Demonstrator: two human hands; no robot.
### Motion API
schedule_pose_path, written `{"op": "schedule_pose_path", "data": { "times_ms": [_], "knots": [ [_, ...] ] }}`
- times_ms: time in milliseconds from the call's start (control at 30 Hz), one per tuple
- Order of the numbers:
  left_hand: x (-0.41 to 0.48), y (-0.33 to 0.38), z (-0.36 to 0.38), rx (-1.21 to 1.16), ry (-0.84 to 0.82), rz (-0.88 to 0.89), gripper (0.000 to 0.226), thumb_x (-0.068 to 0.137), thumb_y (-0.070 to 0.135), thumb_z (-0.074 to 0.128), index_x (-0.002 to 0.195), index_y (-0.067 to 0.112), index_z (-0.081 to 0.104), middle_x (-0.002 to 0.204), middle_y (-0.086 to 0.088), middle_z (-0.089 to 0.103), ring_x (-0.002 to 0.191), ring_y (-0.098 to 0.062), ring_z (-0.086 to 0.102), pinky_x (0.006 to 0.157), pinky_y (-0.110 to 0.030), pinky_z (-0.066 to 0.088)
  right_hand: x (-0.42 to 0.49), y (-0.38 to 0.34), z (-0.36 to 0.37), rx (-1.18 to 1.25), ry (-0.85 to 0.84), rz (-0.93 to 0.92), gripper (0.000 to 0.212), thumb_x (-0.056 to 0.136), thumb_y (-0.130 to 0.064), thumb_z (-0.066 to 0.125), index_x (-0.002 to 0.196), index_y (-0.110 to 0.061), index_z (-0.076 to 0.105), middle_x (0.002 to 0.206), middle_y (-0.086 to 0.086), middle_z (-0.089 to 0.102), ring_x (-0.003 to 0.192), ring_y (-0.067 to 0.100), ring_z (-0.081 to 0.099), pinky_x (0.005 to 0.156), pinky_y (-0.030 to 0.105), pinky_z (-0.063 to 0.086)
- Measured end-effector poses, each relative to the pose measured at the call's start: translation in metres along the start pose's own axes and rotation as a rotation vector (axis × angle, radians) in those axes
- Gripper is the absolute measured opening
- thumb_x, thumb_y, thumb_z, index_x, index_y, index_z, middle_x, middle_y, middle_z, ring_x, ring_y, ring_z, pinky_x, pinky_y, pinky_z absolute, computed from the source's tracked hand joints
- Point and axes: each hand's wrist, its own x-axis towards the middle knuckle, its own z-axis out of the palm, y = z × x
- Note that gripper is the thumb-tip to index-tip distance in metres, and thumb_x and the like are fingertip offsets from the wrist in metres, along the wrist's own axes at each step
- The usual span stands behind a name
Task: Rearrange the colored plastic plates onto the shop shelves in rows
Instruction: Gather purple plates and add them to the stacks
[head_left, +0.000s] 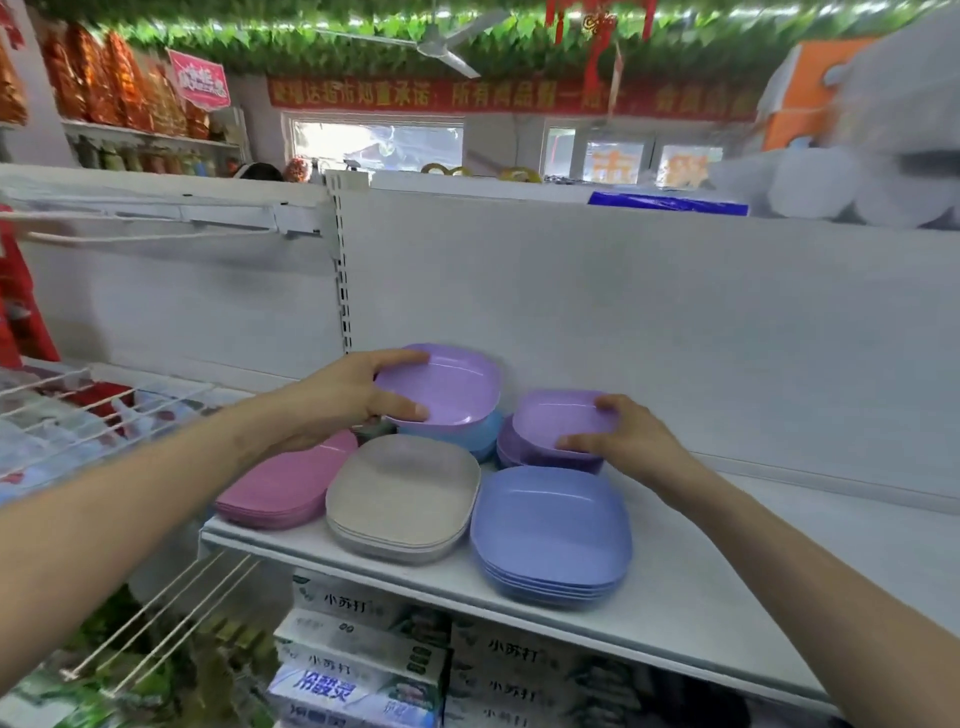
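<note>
Grey stack (402, 493): its row looks done. Behind it, your left hand (337, 400) pinches a lilac plate (441, 387), your right hand (631, 441) a second plate (561, 418); back row unfinished.

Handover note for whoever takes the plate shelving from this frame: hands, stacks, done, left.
Left hand: grips the rim of a lilac plate, tilted over the light-blue stack, back row.
Right hand: grips the small purple plate on top of the purple stack, back row.
Front row on the white shelf: pink stack, beige stack, blue stack, side by side.
Done: front row of three stacks.
Left: set down both held plates, probably square up the back row.
</note>
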Motion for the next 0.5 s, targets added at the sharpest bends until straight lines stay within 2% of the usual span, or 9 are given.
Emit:
{"op": "schedule_pose_path", "data": {
  "times_ms": [67, 133, 267, 367, 500],
  "knots": [
    [0.009, -0.005, -0.006, 0.034, -0.021, 0.018, 0.07, 0.079, 0.021, 0.088, 0.14, 0.04, 0.06, 0.13, 0.007, 0.06, 0.093, -0.012, 0.063, 0.08, -0.029, 0.056, 0.002, -0.005, 0.006, -0.047, -0.027, 0.026, 0.095, 0.071, -0.053, 0.089, 0.15, -0.024, 0.045, 0.143, -0.004, 0.054, 0.122, 0.018, 0.053, 0.1, 0.035, 0.045],
    [0.016, -0.011, -0.013, 0.049, -0.028, 0.025, 0.069, 0.079, 0.023, 0.088, 0.139, 0.042, 0.06, 0.127, 0.006, 0.061, 0.091, -0.012, 0.061, 0.075, -0.025, 0.052, 0.004, -0.008, 0.01, -0.126, -0.037, 0.045, 0.097, 0.071, -0.057, 0.087, 0.152, -0.025, 0.044, 0.146, -0.002, 0.054, 0.126, 0.02, 0.056, 0.104, 0.037, 0.046],
    [0.027, -0.019, -0.022, 0.058, -0.044, 0.032, 0.068, 0.079, 0.024, 0.088, 0.138, 0.041, 0.06, 0.122, 0.003, 0.061, 0.084, -0.012, 0.058, 0.074, -0.028, 0.048, 0.005, -0.013, 0.012, -0.348, -0.066, 0.06, 0.098, 0.071, -0.072, 0.077, 0.154, -0.03, 0.044, 0.151, -0.006, 0.053, 0.131, 0.021, 0.056, 0.107, 0.042, 0.047],
    [0.033, -0.019, -0.024, 0.066, -0.044, 0.035, 0.066, 0.08, 0.024, 0.087, 0.138, 0.041, 0.06, 0.12, 0.004, 0.059, 0.085, -0.013, 0.058, 0.076, -0.03, 0.049, 0.006, -0.014, 0.011, -0.45, -0.088, 0.102, 0.098, 0.066, -0.081, 0.073, 0.151, -0.043, 0.045, 0.15, -0.013, 0.054, 0.133, 0.02, 0.055, 0.106, 0.041, 0.047],
    [0.043, -0.016, -0.021, 0.075, -0.069, 0.038, 0.066, 0.079, 0.025, 0.088, 0.137, 0.044, 0.061, 0.122, 0.005, 0.057, 0.092, -0.015, 0.059, 0.078, -0.03, 0.05, 0.01, -0.01, 0.013, -0.329, -0.173, 0.156, 0.095, 0.065, -0.076, 0.08, 0.15, -0.048, 0.046, 0.151, -0.011, 0.052, 0.134, 0.018, 0.053, 0.11, 0.037, 0.044]
  ]
}}
